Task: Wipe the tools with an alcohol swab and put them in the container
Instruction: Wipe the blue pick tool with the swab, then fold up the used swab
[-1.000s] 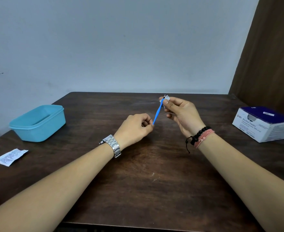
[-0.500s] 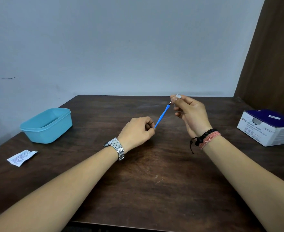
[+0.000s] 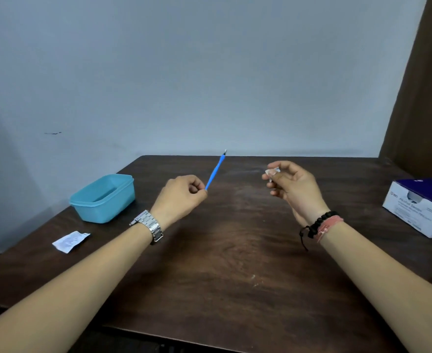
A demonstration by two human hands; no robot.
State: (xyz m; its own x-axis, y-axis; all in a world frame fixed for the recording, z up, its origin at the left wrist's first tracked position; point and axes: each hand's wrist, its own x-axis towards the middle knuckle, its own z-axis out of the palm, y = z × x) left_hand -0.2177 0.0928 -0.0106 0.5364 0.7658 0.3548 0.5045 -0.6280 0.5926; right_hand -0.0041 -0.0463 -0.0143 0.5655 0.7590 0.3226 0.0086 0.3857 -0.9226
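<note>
tool: skinny blue-handled tool (image 3: 214, 172) with a tiny metal tip, held up off the table and tilted so the tip points far and a bit right. Can't tell what kind of tip it is, too small.

left hand: the left hand (image 3: 179, 197) is curled into a loose fist, pinching the near end of the handle. Only the very bottom is gripped, so most of the tool sticks out free.

swab: small whitish alcohol swab (image 3: 272, 171), pinched between thumb and fingertips of the right hand (image 3: 291, 189). Clearly apart from the tool, with a gap of bare table showing between them.

step: looks to me like the wipe on this one is done, or between passes. If the handle end under the fingers hasn't been cleaned, I'd regrip and run the swab over it too.

container: teal container (image 3: 103, 197), open, sits far left on the table (image 3: 222, 263), just left of the tool hand. Short trip. I'd lower the tool in flat instead of dropping it tip first.

watch out: that end grip is wobbly, so keep it slow.

other stuff: torn wrapper (image 3: 70, 241) near left, swab box (image 3: 421, 207) at the right edge.
</note>
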